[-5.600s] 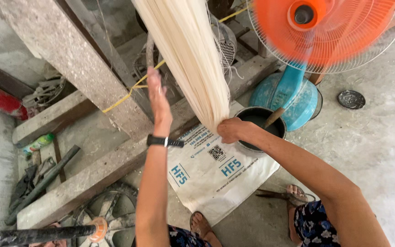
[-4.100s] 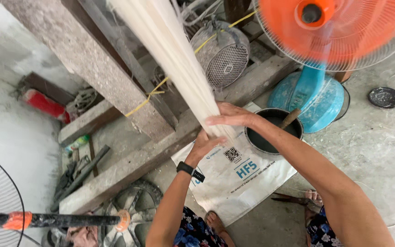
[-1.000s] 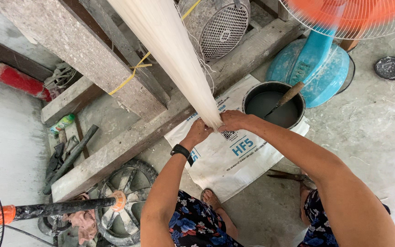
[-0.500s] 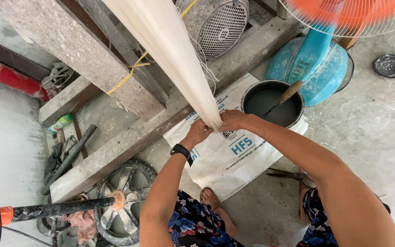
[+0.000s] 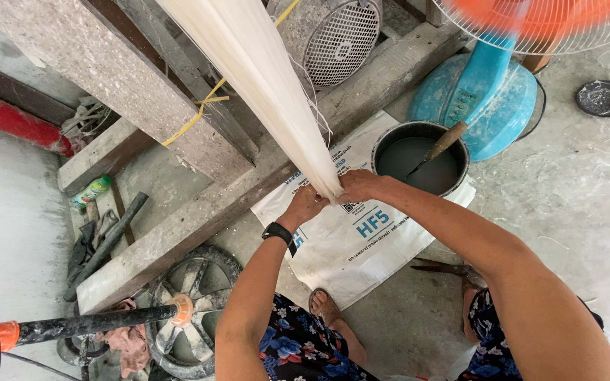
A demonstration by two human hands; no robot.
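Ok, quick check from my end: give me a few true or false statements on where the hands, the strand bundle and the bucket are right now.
1. Both hands, left hand and right hand, grip the lower end of the pale strand bundle. True.
2. The black bucket is empty. False: it holds grey liquid and a stick.
3. The left wrist wears a black watch. True.
4. The bucket sits on bare concrete. False: it rests on a white sack.

Cream thread bundle (image 5: 262, 85), blue fan base (image 5: 481, 106), black watch (image 5: 279, 233), white sack (image 5: 361, 240), navy floral-print garment (image 5: 298, 346).
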